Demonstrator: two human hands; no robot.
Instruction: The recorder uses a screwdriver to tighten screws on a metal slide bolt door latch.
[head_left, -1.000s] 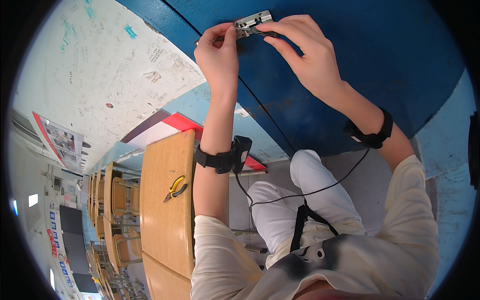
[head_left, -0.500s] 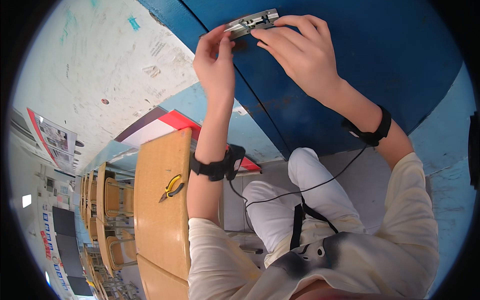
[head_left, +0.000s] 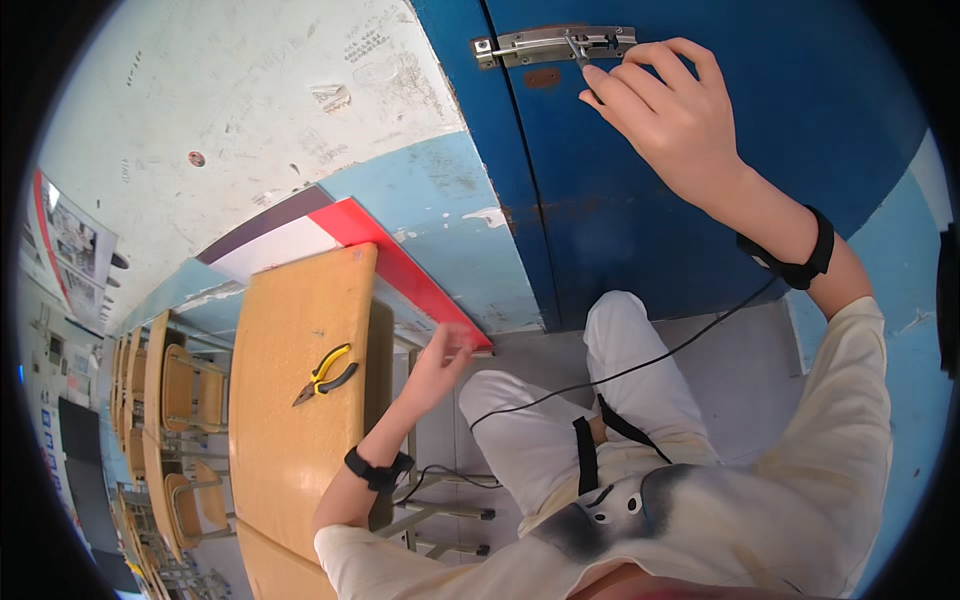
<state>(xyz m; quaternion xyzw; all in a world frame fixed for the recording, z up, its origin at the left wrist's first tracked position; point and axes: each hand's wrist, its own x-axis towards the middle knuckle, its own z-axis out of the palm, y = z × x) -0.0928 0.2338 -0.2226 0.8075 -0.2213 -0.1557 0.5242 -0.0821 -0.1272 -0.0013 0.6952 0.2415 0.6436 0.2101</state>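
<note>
White paint, scuffed and marked, covers the upper wall (head_left: 250, 110), with a pale-blue band below. Beside it we see a dark-blue door (head_left: 780, 140), a dark seam running down near its left side. Lower left is a wooden desk (head_left: 290, 460), and behind it a flat board (head_left: 425, 285) with a broad red edge leans near the wall. High on the door sits our metal bolt (head_left: 548, 44), lying across the seam, just above a rusty patch (head_left: 541, 78). At the bolt's right part we find the right hand (head_left: 680, 115), thumb and fingers pinched together; the left hand (head_left: 440, 358) is well apart from it, near the desk's right edge (blurred, its fingers loosely bent, so we cannot tell whether it holds anything). Yellow-and-black pliers (head_left: 325, 375) lie on the desk. Smallest of all, a slender dark piece (head_left: 584, 62) is pinched in the right fingertips against the bolt; we cannot make out its kind.
</note>
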